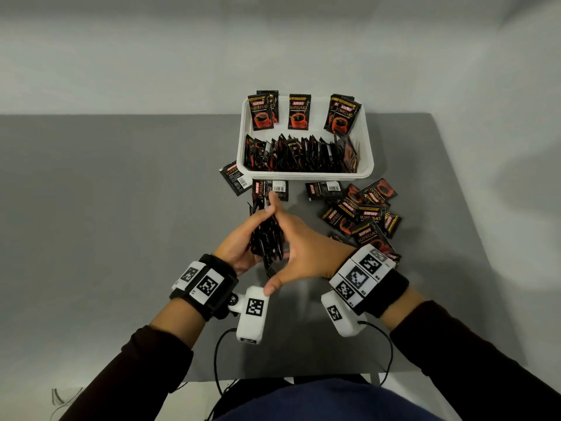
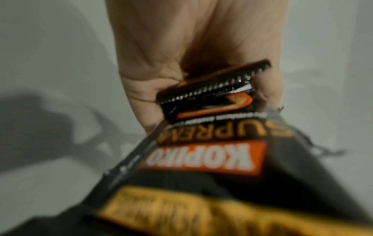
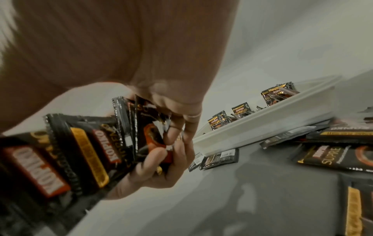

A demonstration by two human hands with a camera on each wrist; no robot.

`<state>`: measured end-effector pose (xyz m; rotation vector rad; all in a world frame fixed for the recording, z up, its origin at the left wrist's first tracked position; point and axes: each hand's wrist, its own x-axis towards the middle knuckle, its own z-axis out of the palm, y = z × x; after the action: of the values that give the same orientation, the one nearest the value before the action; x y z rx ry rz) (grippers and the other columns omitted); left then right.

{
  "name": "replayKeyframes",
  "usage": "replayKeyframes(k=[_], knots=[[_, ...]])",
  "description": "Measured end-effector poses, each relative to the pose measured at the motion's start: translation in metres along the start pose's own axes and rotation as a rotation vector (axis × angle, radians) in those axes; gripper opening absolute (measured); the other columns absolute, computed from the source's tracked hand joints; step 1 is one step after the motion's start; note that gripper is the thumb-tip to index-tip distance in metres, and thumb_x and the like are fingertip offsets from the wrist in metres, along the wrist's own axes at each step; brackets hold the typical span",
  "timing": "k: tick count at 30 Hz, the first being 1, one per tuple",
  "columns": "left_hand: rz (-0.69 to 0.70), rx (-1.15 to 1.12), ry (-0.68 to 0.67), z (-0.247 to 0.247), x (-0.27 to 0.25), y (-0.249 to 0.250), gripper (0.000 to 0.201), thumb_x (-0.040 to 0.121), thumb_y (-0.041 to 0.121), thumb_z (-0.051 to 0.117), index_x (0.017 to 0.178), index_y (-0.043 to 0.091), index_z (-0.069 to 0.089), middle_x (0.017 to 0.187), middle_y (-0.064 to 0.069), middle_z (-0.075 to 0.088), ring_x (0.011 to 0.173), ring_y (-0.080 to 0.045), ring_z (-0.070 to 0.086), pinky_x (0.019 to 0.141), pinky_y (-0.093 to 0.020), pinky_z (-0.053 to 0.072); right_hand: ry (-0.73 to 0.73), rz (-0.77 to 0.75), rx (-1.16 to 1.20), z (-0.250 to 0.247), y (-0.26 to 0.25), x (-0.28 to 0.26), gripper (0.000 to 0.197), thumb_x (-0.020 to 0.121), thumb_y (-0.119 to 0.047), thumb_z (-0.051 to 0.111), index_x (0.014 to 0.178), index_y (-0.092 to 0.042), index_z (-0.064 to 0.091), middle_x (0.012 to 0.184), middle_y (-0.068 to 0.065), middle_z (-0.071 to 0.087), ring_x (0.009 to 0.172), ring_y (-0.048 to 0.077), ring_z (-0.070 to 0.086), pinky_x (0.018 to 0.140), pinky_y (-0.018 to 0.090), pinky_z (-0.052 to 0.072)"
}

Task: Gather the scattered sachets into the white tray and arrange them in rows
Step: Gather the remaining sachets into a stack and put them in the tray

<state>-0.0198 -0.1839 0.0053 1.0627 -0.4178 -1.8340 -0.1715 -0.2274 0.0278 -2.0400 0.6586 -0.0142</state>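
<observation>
We grip the stack of sachets (image 1: 267,235) with our left hand (image 1: 239,243), right hand (image 1: 306,247) curled over it, its length pointing ahead at the white tray (image 1: 303,176).

Sachets (image 1: 299,112) black, orange-red logo block with white letters, gold lettering, red-orange cup print; backs black with a white barcode patch (image 1: 332,186). Tray (image 1: 303,176) white. Table (image 1: 121,208) plain mid grey. Wall (image 1: 273,41) pale grey. Wrist bands (image 1: 226,270) black, carrying white blocks (image 1: 253,311) with black-and-white square marker patterns. Sleeves (image 1: 136,360) near black.
</observation>
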Motion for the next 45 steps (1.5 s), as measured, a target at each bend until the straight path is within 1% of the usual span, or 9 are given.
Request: replayKeyframes(k=[6,9,12,20,23,30,39,42,45], knots=[[0.060,-0.128,0.068,-0.015,0.005,-0.003,0.025,0.081,0.028,0.054,0.097,0.010,0.062,0.092,-0.009,0.064,0.084,-0.018,0.066,0.071,-0.035,0.057,-0.049,0.032,0.040,-0.003,0.002,-0.014,0.130,0.063,-0.041,0.082,0.146,-0.027,-0.016,0.153,-0.009,-0.026,0.139,0.004,-0.021,0.116,0.032,0.000],[0.126,-0.272,0.108,-0.018,0.006,0.000,0.017,0.081,0.027,0.054,0.075,0.013,0.061,0.077,-0.006,0.057,0.074,-0.018,0.061,0.070,-0.035,0.056,0.112,0.006,-0.049,0.002,0.004,-0.025,0.106,0.061,-0.042,0.082,0.145,-0.029,0.018,0.154,-0.009,0.003,0.143,0.014,0.007,0.115,0.041,0.019],[0.171,-0.307,0.099,-0.017,0.004,0.000,0.023,0.081,0.030,0.054,0.066,0.017,0.065,0.071,-0.002,0.063,0.072,-0.015,0.065,0.068,-0.030,0.056,0.292,-0.066,-0.242,0.014,0.002,-0.029,0.069,0.065,-0.041,0.080,0.121,-0.020,0.047,0.128,-0.001,0.039,0.121,0.018,0.041,0.101,0.044,0.039],[0.188,-0.236,0.141,-0.007,0.006,-0.006,0.013,0.076,0.025,0.055,0.080,0.013,0.052,0.076,-0.001,0.059,0.077,-0.012,0.065,0.067,-0.028,0.056,0.454,-0.053,-0.231,0.032,-0.008,-0.016,0.018,0.078,-0.010,0.061,0.095,-0.003,0.060,0.093,0.011,0.062,0.077,0.029,0.061,0.062,0.033,0.046],[0.221,-0.293,0.143,-0.018,0.003,-0.001,0.007,0.080,0.018,0.052,0.080,0.011,0.051,0.077,-0.002,0.058,0.081,-0.014,0.060,0.078,-0.037,0.057,0.409,-0.067,-0.143,0.023,-0.007,-0.024,0.003,0.076,-0.008,0.060,0.078,-0.008,0.058,0.075,-0.001,0.055,0.067,0.016,0.053,0.059,0.028,0.039],[0.204,-0.252,0.052,-0.031,-0.012,0.000,0.024,0.078,0.007,0.051,0.099,0.010,0.062,0.098,-0.005,0.070,0.092,-0.019,0.067,0.073,-0.037,0.058,0.827,0.025,0.115,-0.004,0.000,-0.026,0.010,0.076,-0.015,0.067,0.081,-0.014,0.059,0.069,-0.014,0.055,0.065,-0.003,0.053,0.058,0.006,0.039],[0.168,-0.102,-0.041,-0.008,-0.010,-0.006,0.024,0.078,0.017,0.053,0.095,0.007,0.066,0.086,-0.010,0.072,0.077,-0.021,0.070,0.073,-0.031,0.058,0.475,0.013,-0.187,0.019,-0.006,-0.002,0.047,0.076,-0.018,0.066,0.121,-0.010,0.056,0.110,0.008,0.063,0.100,0.027,0.057,0.090,0.041,0.047],[0.162,-0.096,-0.015,-0.015,-0.010,-0.006,0.024,0.080,0.020,0.051,0.096,0.010,0.067,0.085,-0.007,0.072,0.077,-0.019,0.069,0.072,-0.031,0.057,0.212,-0.018,-0.125,0.011,-0.005,-0.006,0.077,0.071,-0.034,0.076,0.137,-0.015,0.040,0.129,0.003,0.050,0.113,0.014,0.048,0.099,0.030,0.040],[0.133,-0.080,-0.019,-0.017,-0.011,-0.004,0.030,0.079,0.025,0.054,0.102,0.006,0.062,0.089,-0.008,0.073,0.082,-0.021,0.070,0.071,-0.031,0.057,0.223,-0.006,0.028,0.005,-0.007,-0.007,0.072,0.069,-0.040,0.079,0.132,-0.023,0.049,0.124,-0.005,0.051,0.106,0.004,0.050,0.090,0.021,0.045]])
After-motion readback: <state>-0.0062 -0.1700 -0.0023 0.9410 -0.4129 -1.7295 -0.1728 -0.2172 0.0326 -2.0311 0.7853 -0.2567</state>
